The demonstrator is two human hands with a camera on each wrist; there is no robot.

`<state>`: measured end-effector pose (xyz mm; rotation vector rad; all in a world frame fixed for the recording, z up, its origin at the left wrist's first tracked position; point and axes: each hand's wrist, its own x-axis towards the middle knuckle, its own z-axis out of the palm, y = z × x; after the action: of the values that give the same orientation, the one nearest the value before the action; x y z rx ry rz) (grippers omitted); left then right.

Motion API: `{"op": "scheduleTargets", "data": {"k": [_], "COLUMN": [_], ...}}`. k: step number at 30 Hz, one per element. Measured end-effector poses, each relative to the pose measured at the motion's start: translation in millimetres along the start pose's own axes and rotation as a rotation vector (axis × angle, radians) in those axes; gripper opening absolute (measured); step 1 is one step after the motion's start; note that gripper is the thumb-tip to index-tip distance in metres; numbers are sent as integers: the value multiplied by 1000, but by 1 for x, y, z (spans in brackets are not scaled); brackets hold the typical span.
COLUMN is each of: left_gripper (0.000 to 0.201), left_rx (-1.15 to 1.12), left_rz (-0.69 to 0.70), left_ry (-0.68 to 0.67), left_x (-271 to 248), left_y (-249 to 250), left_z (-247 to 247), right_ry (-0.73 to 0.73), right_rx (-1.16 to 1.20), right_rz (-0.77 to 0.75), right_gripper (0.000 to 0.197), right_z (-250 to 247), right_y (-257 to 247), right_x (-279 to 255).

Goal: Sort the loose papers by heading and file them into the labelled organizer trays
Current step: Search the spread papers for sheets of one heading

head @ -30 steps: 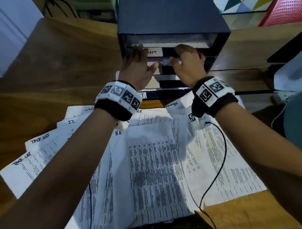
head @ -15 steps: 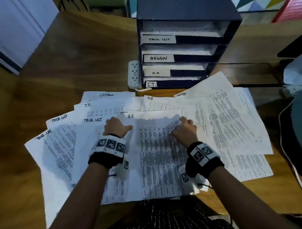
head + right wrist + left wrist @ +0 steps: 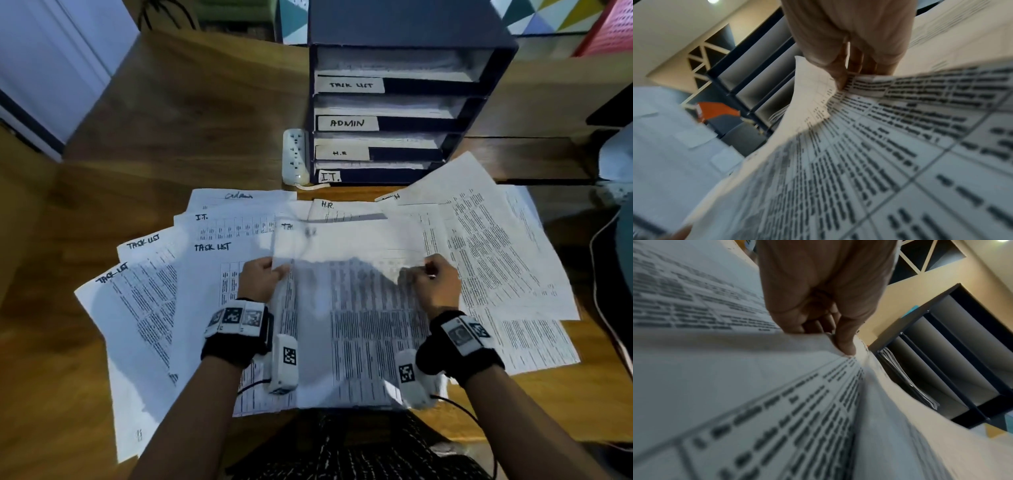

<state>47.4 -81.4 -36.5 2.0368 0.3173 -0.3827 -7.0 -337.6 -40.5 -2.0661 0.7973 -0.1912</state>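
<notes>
A printed sheet [image 3: 346, 246] is raised off the pile, its heading blurred. My left hand [image 3: 265, 274] pinches its left edge and my right hand [image 3: 431, 277] pinches its right edge. The left wrist view shows my left hand [image 3: 838, 340] pinching the sheet [image 3: 735, 361]; the right wrist view shows my right hand [image 3: 840, 79] pinching its edge [image 3: 813, 97]. Loose papers [image 3: 147, 308] headed TASK LIST, I.T., H.R. and Admin fan over the desk. The dark organizer [image 3: 411, 31] stands behind, with trays labelled TASK LIST [image 3: 349, 85], ADMIN [image 3: 346, 123], H.R. [image 3: 339, 153] and I.T. [image 3: 329, 177].
A white power strip [image 3: 294, 156] lies against the organizer's left side. The wooden desk [image 3: 188, 120] stretches left and back. A dark cable [image 3: 459, 407] runs from my right wrist. A white object [image 3: 616, 161] sits at the right edge.
Both hands came back from the organizer's trays to the pile, pressed on the top sheet, and now pinch its two side edges and hold it raised.
</notes>
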Motion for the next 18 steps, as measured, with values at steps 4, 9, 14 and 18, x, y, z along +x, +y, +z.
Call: {"op": "scheduleTargets", "data": {"k": [4,9,14,18], "left_gripper": [36,20,65,59], "left_rx": [105,243,477,607], "left_rz": [-19,-216,-111,146], "left_ry": [163,378,437,12], "left_x": [11,18,12,13], "left_y": [-11,-13,9,18], "left_z": [-10,-37,-32,5], "right_ry": [110,54,-90,-57], "right_rx": [53,46,-28,89], "right_rz": [135,182,176,122], "right_gripper": [16,9,21,27], "right_z": [-20,-16,7,18], "right_y": [9,12,-13,-27], "right_x": [5,6,3,3]}}
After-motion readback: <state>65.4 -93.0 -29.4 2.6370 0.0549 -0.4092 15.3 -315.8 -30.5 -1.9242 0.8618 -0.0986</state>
